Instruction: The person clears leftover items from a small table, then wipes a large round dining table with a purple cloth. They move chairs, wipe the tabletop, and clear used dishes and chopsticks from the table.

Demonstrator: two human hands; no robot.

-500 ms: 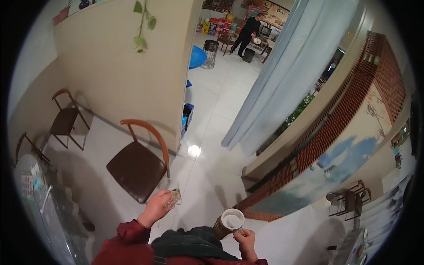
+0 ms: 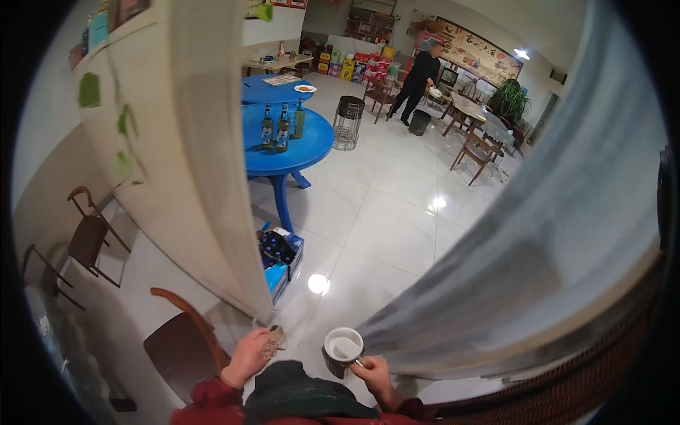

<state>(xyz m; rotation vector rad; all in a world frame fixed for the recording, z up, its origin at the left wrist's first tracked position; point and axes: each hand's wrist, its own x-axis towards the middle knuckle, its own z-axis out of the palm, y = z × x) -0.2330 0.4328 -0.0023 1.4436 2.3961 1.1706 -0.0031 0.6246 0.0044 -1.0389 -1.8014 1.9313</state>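
Glass tumbler (image 2: pixel 271 338) is clamped in my left grip (image 2: pixel 248 356); my right grip (image 2: pixel 372 374) is closed on a dark mug's (image 2: pixel 343 350) handle.

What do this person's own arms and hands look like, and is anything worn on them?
Both hands are bare: no gloves, and no rings or watch that I can make out. The left hand and the right hand each come out of a dark red long sleeve that ends at the wrist. Little of the forearms shows at the picture's lower edge.

Blue boxes (image 2: pixel 280 265) under the blue table (image 2: pixel 283 159); colourful crates (image 2: pixel 358 65) behind.
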